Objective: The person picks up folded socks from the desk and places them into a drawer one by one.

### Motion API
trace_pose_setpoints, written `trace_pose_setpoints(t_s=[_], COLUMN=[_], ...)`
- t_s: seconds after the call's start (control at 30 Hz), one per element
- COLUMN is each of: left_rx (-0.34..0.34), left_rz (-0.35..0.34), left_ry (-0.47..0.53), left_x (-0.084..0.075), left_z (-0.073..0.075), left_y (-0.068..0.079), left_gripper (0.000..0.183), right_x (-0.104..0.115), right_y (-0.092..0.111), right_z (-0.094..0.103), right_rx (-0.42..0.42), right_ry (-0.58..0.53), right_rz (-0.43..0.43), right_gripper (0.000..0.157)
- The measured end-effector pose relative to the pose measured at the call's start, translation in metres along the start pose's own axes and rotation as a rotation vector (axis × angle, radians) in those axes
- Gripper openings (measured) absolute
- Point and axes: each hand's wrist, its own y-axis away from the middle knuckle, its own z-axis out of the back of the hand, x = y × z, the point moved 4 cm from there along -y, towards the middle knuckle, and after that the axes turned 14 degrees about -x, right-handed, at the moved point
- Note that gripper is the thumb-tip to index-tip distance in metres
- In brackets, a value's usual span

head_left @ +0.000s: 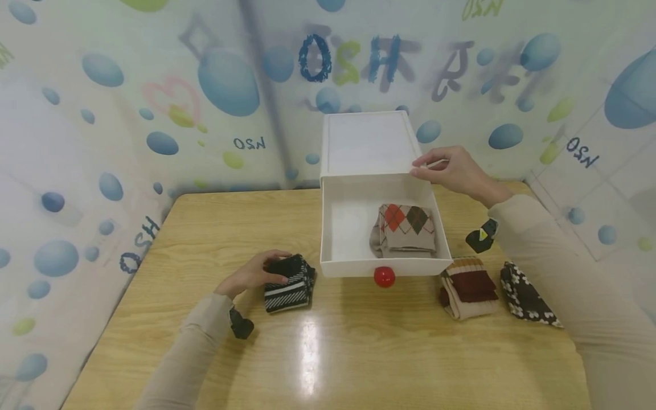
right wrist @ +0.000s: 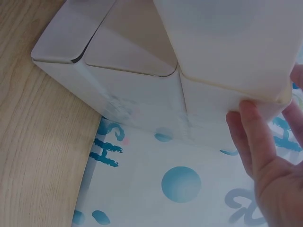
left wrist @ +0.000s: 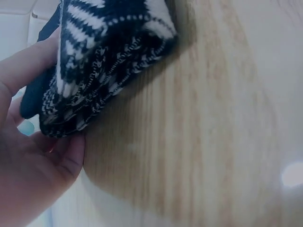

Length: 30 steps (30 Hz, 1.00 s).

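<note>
My left hand (head_left: 255, 272) grips a folded pair of black-and-white patterned socks (head_left: 289, 293) at the table's left. In the left wrist view the thumb and fingers lie around the socks (left wrist: 94, 61), whose lower edge is close to the wood. A white drawer box (head_left: 371, 142) stands at the back, its drawer (head_left: 348, 228) pulled out with a red knob (head_left: 384, 277) in front. Beige argyle socks (head_left: 407, 229) lie folded in the drawer's right side. My right hand (head_left: 456, 171) pinches the box's top right edge; its fingers (right wrist: 258, 137) touch the white side.
Right of the drawer, folded maroon-and-cream socks (head_left: 468, 287) lie on the wooden table (head_left: 384, 353). Black floral socks (head_left: 528, 296) sit beside them, next to the right sleeve. A patterned wall (head_left: 287, 131) rises behind the box. Several white box sections (right wrist: 128, 94) show in the right wrist view.
</note>
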Motion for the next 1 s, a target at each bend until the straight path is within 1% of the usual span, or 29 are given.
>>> trace_pose_setpoints(t_s=[0.27, 0.43, 0.57, 0.87, 1.0], left_rx=[-0.036, -0.039, -0.046, -0.097, -0.118], left_rz=[0.044, 0.041, 0.018, -0.049, -0.067], left_ry=[0.024, 0.036, 0.042, 0.06, 0.063], left_x=[0.004, 0.004, 0.001, -0.011, -0.014], left_z=[0.002, 0.002, 0.002, 0.004, 0.004], left_y=[0.003, 0.004, 0.004, 0.006, 0.007], left_gripper=[0.059, 0.06, 0.059, 0.054, 0.053], right_x=[0.0, -0.002, -0.002, -0.001, -0.001], right_y=[0.0, 0.0, 0.0, 0.0, 0.0], right_z=[0.0, 0.0, 0.0, 0.0, 0.0], right_rx=[0.0, -0.003, -0.003, 0.004, 0.008], right_ry=[-0.004, 0.0, 0.002, -0.001, -0.002], right_rz=[0.013, 0.012, 0.009, 0.006, 0.001], right_gripper=[0.038, 0.038, 0.039, 0.039, 0.04])
